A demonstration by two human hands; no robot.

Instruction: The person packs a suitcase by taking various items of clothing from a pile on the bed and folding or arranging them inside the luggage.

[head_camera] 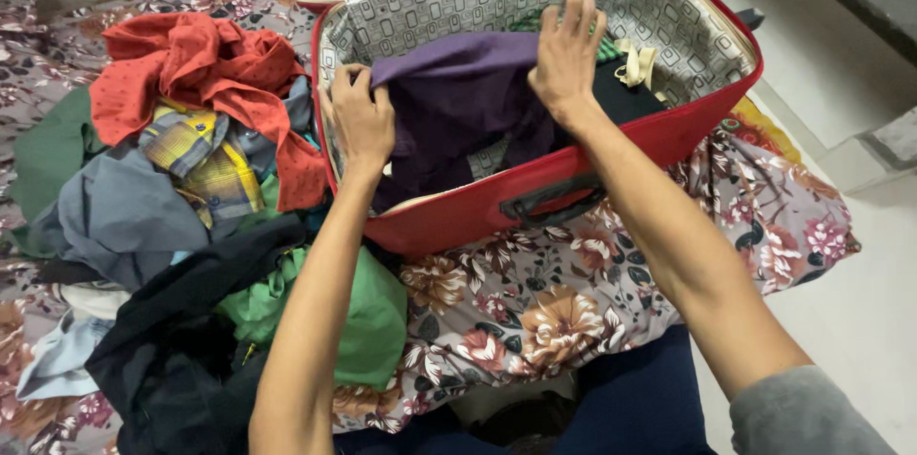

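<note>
Count of items, bed and suitcase

One red suitcase [573,192]; two hands [363,121] [566,54]; one purple garment [458,97] inside; one loose pile of clothes [181,207] at left, garments overlapping, exact number cannot be told.

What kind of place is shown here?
Probably a bedroom at home: a red suitcase lies open on a floral bedsheet, beside a pile of clothes, with pale floor alongside.

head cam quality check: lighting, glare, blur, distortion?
Head view: soft, even indoor light, no glare. Both hands, left hand and right hand, look sharp on the purple garment. The dark clothes at lower left lose detail in shadow. The red suitcase rim bows slightly, a wide-angle effect.
</note>
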